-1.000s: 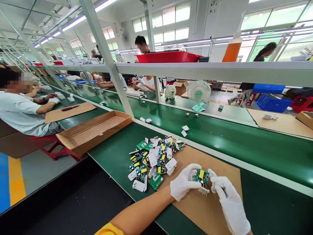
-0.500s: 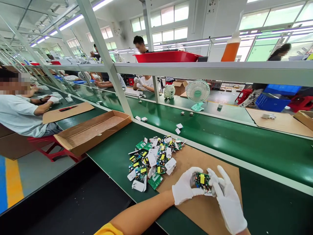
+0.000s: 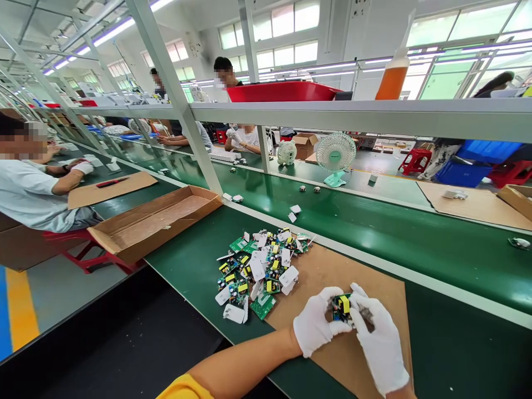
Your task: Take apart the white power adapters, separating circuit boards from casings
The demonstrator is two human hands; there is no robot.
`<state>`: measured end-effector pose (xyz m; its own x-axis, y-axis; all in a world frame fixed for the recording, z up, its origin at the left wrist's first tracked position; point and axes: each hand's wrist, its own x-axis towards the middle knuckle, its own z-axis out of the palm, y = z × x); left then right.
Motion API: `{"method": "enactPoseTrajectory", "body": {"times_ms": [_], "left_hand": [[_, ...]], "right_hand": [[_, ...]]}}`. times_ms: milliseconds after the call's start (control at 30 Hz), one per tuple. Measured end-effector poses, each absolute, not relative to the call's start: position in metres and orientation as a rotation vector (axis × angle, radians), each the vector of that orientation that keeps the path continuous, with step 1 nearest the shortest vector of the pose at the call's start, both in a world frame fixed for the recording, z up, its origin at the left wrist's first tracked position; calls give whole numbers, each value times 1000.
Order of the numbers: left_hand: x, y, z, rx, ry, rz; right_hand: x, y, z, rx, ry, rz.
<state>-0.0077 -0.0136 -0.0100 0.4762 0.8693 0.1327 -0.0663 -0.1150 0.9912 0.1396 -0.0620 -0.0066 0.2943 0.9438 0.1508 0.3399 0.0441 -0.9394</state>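
A small green circuit board (image 3: pixel 341 308) with a yellow component is held between my two white-gloved hands, over a brown cardboard sheet (image 3: pixel 332 271). My left hand (image 3: pixel 316 322) grips its left edge between thumb and fingers. My right hand (image 3: pixel 380 338) closes on its right side, and the fingers hide that end of the board. Left of the hands lies a heap of circuit boards (image 3: pixel 276 265) with yellow parts and white plastic pieces, partly on the sheet and partly on the green table (image 3: pixel 183 266).
An open cardboard box (image 3: pixel 158 224) stands at the left table edge. Beyond a pale rail runs a green conveyor (image 3: pixel 366 233) carrying small parts. A shelf beam (image 3: pixel 332 113) crosses above it. A seated person (image 3: pixel 37 188) is at the left; a fan (image 3: pixel 336 155) stands across.
My right hand's raised fingers have folded down around the board's right side. Parts on the conveyor have shifted left, and another one has appeared at the right.
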Motion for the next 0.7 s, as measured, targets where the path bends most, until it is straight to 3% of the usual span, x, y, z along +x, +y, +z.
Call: {"method": "enactPoseTrajectory", "body": {"times_ms": [300, 567, 700], "left_hand": [[-9, -13, -16, 1541, 815, 899], [-11, -12, -11, 1614, 923, 913], [-11, -9, 1, 1439, 790, 986]], "right_hand": [[144, -65, -14, -1488, -1269, 793], [138, -63, -14, -1555, -1538, 480], [139, -66, -3, -1517, -1366, 662]]}}
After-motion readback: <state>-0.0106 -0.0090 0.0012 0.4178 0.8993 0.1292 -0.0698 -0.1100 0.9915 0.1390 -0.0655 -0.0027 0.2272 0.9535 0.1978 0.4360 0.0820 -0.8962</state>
